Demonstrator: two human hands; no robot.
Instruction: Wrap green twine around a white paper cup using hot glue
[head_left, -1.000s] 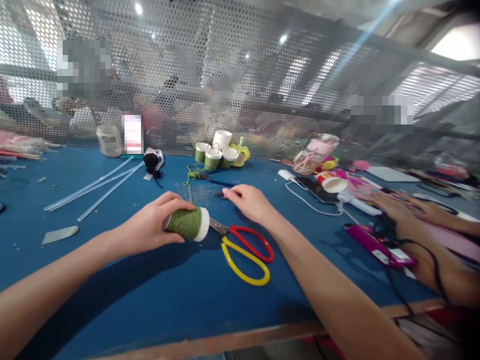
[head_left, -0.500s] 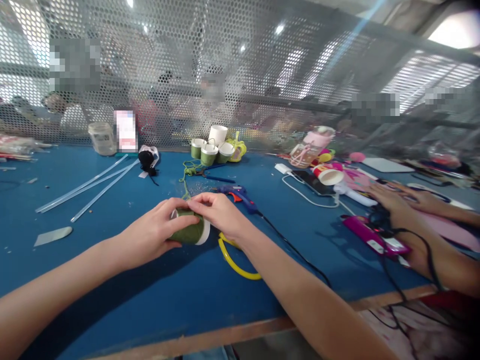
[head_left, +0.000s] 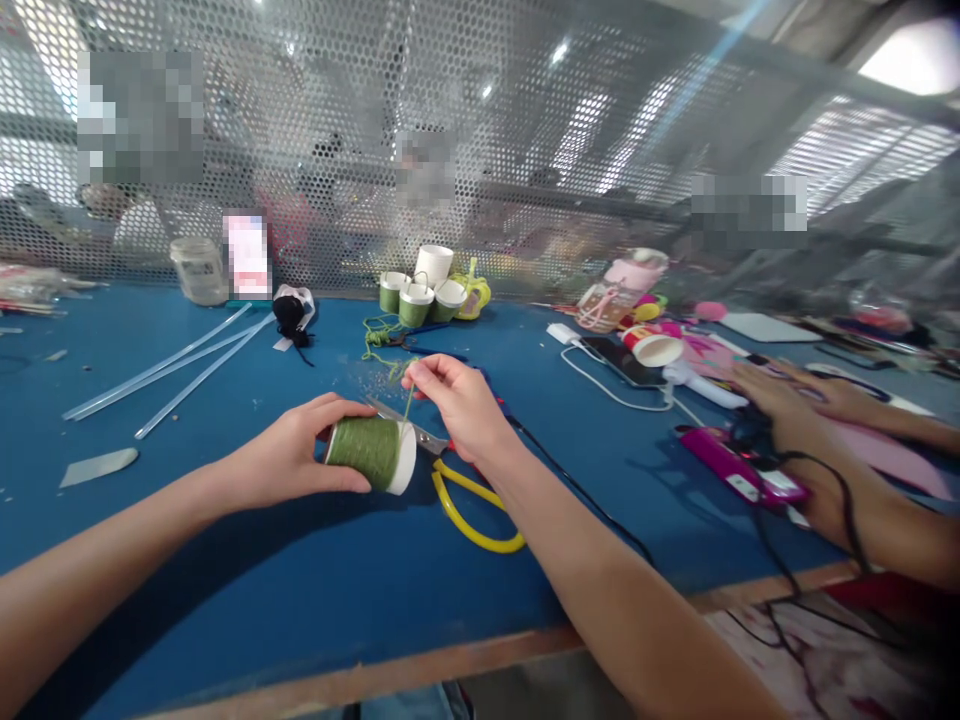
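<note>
A white paper cup (head_left: pixel 366 449), wrapped in green yarn over most of its side, lies tilted in my left hand (head_left: pixel 289 455), its white rim facing right. My right hand (head_left: pixel 459 405) pinches a strand of green yarn (head_left: pixel 409 402) that rises from near the cup's rim. Beyond the hands, loose green yarn (head_left: pixel 382 335) lies tangled on the table. Scissors with yellow handles (head_left: pixel 480 540) rest open under my right wrist, their blades behind the cup. Mostly covered by my right hand is a glue gun, whose black cord (head_left: pixel 577 488) runs to the right.
Several cups (head_left: pixel 416 303), some green-wrapped, stand by the perforated metal screen (head_left: pixel 337 120). Clear glue sticks (head_left: pixel 172 365) and a jar (head_left: pixel 196 270) lie left. At right are a phone (head_left: pixel 622 362), a purple device (head_left: pixel 739 468) and another person's hands (head_left: pixel 780 400).
My right hand has moved up and right off the cup, drawing the yarn strand taut. The cup is less covered, and the scissors' blades have come into view.
</note>
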